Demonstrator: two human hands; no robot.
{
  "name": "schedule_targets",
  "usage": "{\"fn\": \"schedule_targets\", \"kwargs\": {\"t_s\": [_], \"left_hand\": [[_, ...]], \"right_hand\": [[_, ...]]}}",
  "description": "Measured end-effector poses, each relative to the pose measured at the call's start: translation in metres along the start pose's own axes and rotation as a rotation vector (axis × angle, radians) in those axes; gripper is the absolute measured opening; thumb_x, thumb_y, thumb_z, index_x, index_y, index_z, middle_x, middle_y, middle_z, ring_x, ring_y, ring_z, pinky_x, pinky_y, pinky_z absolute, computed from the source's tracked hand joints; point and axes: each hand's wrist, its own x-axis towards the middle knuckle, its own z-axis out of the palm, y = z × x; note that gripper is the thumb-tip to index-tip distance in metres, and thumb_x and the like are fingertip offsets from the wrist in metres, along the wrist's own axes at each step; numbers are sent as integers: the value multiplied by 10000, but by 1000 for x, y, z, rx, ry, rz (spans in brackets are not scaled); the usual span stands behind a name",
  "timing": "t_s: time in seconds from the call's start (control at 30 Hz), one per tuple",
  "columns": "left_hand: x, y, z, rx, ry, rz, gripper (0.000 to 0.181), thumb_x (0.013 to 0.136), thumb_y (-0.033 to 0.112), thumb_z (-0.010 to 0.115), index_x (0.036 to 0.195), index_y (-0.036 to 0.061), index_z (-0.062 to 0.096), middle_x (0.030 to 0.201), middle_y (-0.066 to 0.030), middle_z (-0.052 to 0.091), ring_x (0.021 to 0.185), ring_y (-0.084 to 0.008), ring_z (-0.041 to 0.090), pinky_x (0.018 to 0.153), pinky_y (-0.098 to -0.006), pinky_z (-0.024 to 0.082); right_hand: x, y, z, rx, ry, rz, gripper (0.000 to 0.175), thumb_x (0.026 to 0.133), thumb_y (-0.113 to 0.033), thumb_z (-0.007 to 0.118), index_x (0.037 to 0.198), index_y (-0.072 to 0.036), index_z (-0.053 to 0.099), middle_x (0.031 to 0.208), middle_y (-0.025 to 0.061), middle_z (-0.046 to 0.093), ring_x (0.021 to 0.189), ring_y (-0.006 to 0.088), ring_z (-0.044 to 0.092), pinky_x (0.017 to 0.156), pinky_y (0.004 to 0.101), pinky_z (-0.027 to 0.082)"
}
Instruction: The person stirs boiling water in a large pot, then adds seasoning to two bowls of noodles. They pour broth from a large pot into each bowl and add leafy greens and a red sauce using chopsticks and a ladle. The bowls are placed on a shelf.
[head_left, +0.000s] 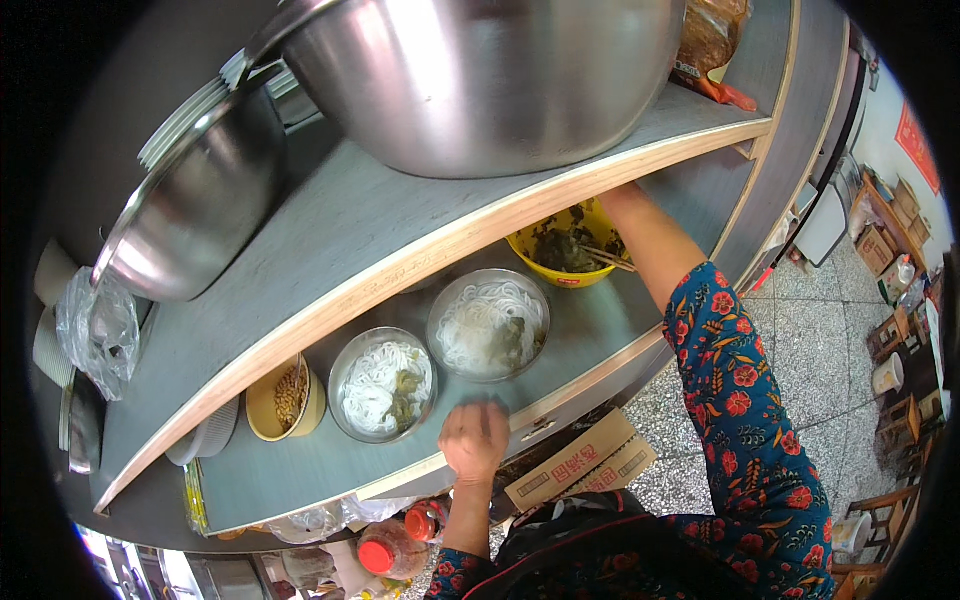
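Observation:
My left hand (474, 441) rests with curled fingers at the front edge of the lower counter, just below two metal bowls; whether it holds anything cannot be told. One bowl of white noodles (369, 382) with greens on top stands to its upper left. The other noodle bowl (469, 322), also topped with greens, is right above it. My right forearm reaches under the upper shelf, and the hand is hidden there, beside a yellow bowl (568, 280) of dark chopped greens. Wooden chopsticks (609, 258) lean in that bowl. A cream tub (319, 409) holds nuts or beans and a utensil handle.
The upper shelf's wooden edge (360, 289) crosses over the counter. On it stand a large steel bowl (480, 90) and a smaller steel bowl (202, 202). Red-lidded jars (390, 553) and a cardboard box (570, 465) are below the counter's front edge.

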Motion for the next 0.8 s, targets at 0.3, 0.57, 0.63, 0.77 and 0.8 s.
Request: {"fn": "schedule_targets", "kwargs": {"t_s": [0.3,0.57,0.63,0.77,0.8], "left_hand": [[0,0,3,1,40,-12,109,727,111,682,696,94,579,646,-105,567,558,-322,556,502,-418,459],[-1,-1,1,-22,50,-31,72,742,94,687,754,69,621,687,-108,589,596,-320,577,536,-407,470],[-2,-2,0,-31,43,-37,81,726,93,692,757,69,621,687,-100,588,608,-317,581,541,-407,474],[-2,-4,-1,-39,26,-53,102,688,77,691,736,70,602,670,-86,573,600,-308,576,530,-403,469],[-2,-4,0,-45,24,-58,104,683,76,690,728,71,596,666,-84,568,600,-307,575,528,-403,468]], "right_hand": [[-21,-21,-27,406,71,60,441,846,-196,657,1213,1,514,1149,198,607,1032,298,616,914,396,518],[-60,-27,-67,515,-15,40,395,899,-188,617,1209,26,500,1135,209,610,999,300,635,881,389,553],[-73,-33,-80,510,-78,25,384,912,-186,607,1208,33,496,1131,211,611,991,301,639,872,388,562],[-105,-46,-98,497,-216,-1,365,939,-183,587,1206,45,489,1124,217,613,975,302,649,856,385,580],[-114,-50,-101,510,-260,1,346,936,-173,585,1177,61,504,1086,228,622,948,299,659,820,362,589]]}}
